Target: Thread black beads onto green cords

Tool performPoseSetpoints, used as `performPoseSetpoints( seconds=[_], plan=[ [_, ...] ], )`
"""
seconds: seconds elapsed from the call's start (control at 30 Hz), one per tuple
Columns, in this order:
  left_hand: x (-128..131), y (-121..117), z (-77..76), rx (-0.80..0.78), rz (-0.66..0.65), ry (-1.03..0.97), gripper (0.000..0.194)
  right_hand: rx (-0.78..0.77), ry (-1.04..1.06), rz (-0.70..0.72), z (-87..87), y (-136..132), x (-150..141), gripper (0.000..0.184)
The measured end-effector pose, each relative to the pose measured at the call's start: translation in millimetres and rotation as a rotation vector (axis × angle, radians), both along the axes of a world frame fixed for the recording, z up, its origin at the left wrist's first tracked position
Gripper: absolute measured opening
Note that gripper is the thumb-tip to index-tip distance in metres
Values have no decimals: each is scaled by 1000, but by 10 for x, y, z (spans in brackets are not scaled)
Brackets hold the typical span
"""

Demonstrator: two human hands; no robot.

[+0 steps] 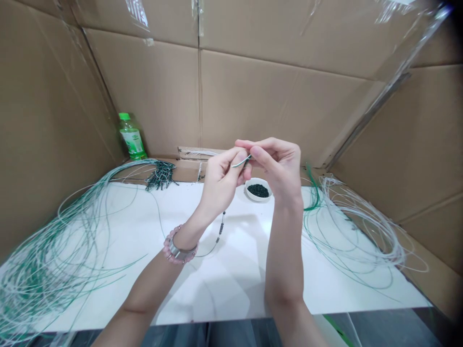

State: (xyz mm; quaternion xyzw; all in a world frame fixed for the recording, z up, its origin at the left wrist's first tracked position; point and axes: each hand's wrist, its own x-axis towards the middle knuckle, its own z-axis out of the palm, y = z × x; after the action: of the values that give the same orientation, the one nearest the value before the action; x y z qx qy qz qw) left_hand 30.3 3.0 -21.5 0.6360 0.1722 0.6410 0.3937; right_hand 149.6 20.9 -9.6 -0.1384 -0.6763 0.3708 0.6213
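My left hand (220,180), with a pink bead bracelet and a silver band at its wrist, pinches a thin green-and-white cord (241,162) between thumb and fingers. My right hand (280,164) meets it from the right, thumb and forefinger closed at the cord's end. Below my left hand, a thin strand with small dark beads (220,232) hangs and curves behind the wrist; whether it is the same cord I cannot tell. Behind the hands stands a small white bowl (247,193) of tiny dark beads (258,190).
Long green and white cords (83,226) spread over the left side, ending in a dark beaded bunch (161,174). More loose coils (383,236) lie at right on the white tabletop (238,279). A green bottle (132,137) stands at back left. Cardboard walls (275,96) enclose the table.
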Motion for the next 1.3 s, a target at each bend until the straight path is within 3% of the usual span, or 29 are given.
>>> performPoseSetpoints(
  seconds=[0.1,0.27,0.33,0.4,0.47,0.57,0.67,0.8,0.9,0.97,1.07,1.17,1.3],
  plan=[
    [-14,23,-12,-40,-73,-25,38,16,0,-59,-2,10,5,8],
    [-45,98,4,-197,-350,-62,30,83,15,-263,14,-5,0,8],
    [-95,146,3,-289,-413,11,43,91,19,-322,12,-14,19,8],
    [-205,194,-41,-354,-390,165,62,51,33,-364,-9,-26,67,9],
    [-378,213,-154,-352,-267,395,71,-29,58,-402,-62,-48,152,12],
    [-666,114,-464,-300,-77,850,68,-148,101,-449,-241,-128,350,15],
    [-793,-137,-849,-249,-57,1234,66,-263,138,-505,-570,-289,605,16],
    [-632,-446,-1251,-180,-41,1308,56,-416,92,-607,-1134,-646,972,16],
    [-502,-536,-1404,-146,6,1336,33,-523,-82,-693,-1439,-980,1310,21],
    [-491,-559,-1452,-139,26,1343,23,-573,-246,-764,-1511,-1186,1551,25],
    [-559,-598,-1492,-130,30,1337,20,-514,-414,-961,-1455,-1402,1732,28],
    [-624,-655,-1546,-118,50,1332,17,-334,-553,-1012,-1396,-1474,1431,26],
    [-609,-716,-1647,-96,107,1341,18,-153,-837,-694,-1575,-1369,516,19]
  ],
)
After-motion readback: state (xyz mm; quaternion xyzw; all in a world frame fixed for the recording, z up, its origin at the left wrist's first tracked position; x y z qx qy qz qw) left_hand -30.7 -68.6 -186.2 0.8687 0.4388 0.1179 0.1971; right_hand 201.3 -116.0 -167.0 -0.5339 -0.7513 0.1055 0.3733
